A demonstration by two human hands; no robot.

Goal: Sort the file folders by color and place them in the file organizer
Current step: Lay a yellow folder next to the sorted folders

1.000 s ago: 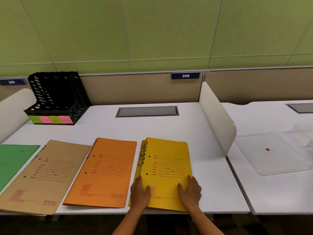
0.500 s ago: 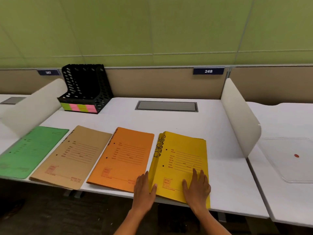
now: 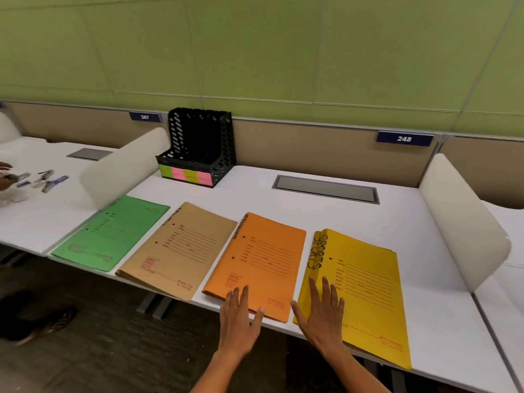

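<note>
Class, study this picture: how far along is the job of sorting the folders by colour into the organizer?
Done: four paper folders lie in a row by colour on the white desk: green, tan, orange, yellow. In hand: nothing gripped; the left hand reaches open over the orange folder's corner, the right hand lies flat on the yellow one. Left: all four must go into the empty-looking black perforated file organizer.

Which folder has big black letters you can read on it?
The yellow folder, farthest right in the row. SPORTS is written in big black letters along its left edge. The orange folder also has black writing, but it's too blurry to read.
</note>
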